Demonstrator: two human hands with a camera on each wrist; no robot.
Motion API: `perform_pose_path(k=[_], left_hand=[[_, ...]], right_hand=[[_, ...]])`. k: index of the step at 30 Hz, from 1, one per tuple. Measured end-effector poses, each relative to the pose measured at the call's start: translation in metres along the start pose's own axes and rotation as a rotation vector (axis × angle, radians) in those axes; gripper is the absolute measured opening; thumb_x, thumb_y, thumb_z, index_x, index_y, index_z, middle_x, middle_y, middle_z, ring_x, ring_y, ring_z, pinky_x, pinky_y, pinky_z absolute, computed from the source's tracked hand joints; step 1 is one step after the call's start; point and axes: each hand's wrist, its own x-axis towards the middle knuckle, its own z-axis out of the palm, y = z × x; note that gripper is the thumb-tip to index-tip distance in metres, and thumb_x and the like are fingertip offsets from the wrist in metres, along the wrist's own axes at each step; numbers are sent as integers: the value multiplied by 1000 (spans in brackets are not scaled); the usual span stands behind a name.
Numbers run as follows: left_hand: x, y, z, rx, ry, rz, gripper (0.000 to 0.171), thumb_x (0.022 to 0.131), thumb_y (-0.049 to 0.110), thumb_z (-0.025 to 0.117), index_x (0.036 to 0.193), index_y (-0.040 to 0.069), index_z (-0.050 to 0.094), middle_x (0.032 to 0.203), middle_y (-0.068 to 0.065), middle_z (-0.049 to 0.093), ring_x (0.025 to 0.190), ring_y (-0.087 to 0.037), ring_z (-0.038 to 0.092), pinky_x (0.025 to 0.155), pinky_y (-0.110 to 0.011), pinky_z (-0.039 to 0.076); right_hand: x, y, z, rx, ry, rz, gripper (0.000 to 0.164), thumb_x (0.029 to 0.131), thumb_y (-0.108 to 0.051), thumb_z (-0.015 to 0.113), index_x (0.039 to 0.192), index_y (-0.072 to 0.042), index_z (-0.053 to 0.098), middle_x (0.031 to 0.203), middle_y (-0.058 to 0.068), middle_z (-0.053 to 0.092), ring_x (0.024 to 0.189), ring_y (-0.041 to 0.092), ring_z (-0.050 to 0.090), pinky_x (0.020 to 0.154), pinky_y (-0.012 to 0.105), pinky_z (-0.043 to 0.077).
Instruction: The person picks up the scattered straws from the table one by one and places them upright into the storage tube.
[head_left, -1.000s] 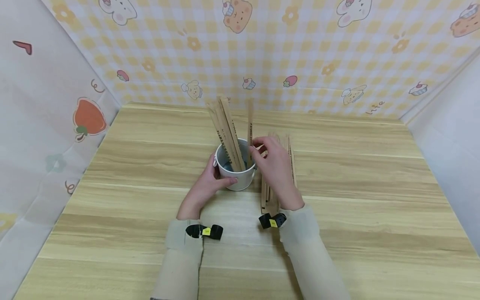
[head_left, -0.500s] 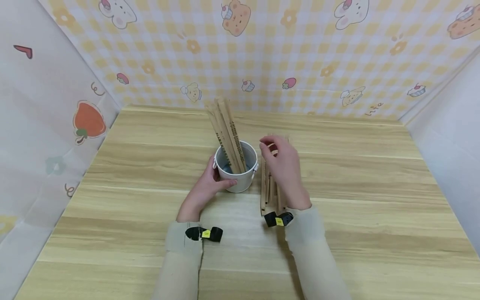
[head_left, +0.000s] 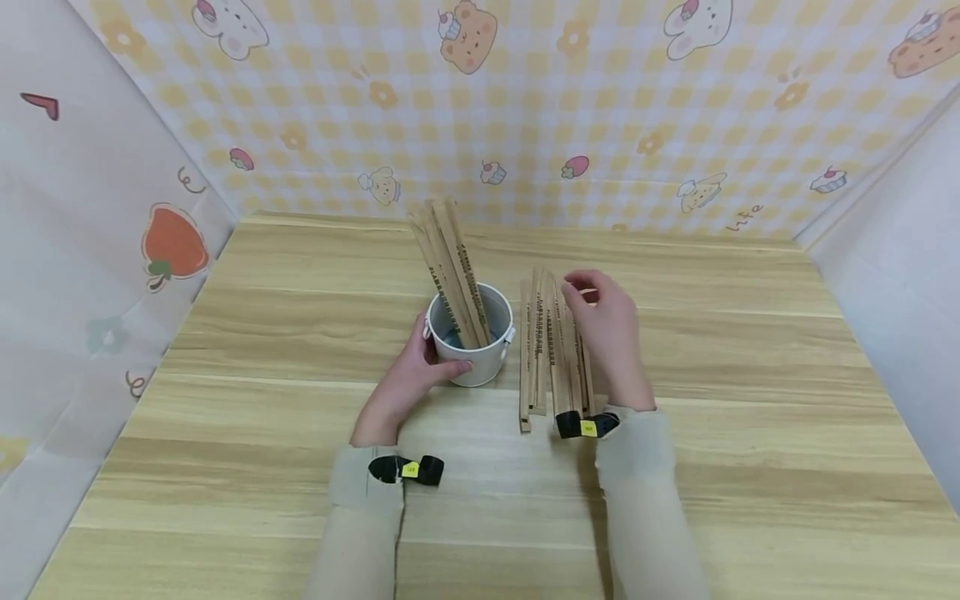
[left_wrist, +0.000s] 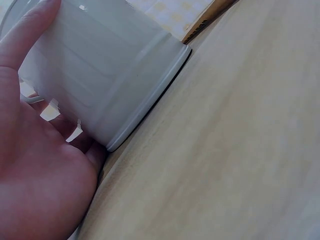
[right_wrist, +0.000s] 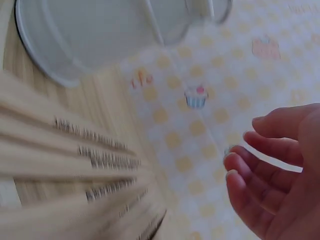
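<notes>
My left hand (head_left: 405, 383) grips a small white metal bucket (head_left: 483, 367) from its left side, the thumb across the front wall and the fingers behind. Several brown paper-wrapped straws (head_left: 453, 279) with black print stand in the bucket, leaning left. To the bucket's right, more wrapped straws (head_left: 537, 354) lie side by side on the table. Above the right edge of that row hovers my right hand (head_left: 609, 325), its fingers loosely bent. In the right wrist view the right hand (right_wrist: 277, 172) holds nothing, with thumb and fingertips apart.
The wood-grain table (head_left: 300, 333) reaches back to a yellow checked cloth wall (head_left: 525, 108). A white printed cloth (head_left: 67, 250) stands along the left side and a plain white one (head_left: 900, 250) along the right.
My right hand has let go of a wrapped straw at the bucket and moved right, above the row on the table. My left hand keeps its hold on the bucket.
</notes>
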Motion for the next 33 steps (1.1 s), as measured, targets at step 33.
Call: perform_pose_path(k=[33], left_hand=[[0, 1, 0, 2, -7, 13, 92, 70, 16, 75, 139, 30, 16, 138, -1, 30, 125, -20, 32, 102, -38, 27]], right_hand=[[4, 47, 4, -256, -323, 214, 56, 83, -21, 60, 130, -1, 38, 92, 11, 58, 76, 23, 52, 67, 34, 44]])
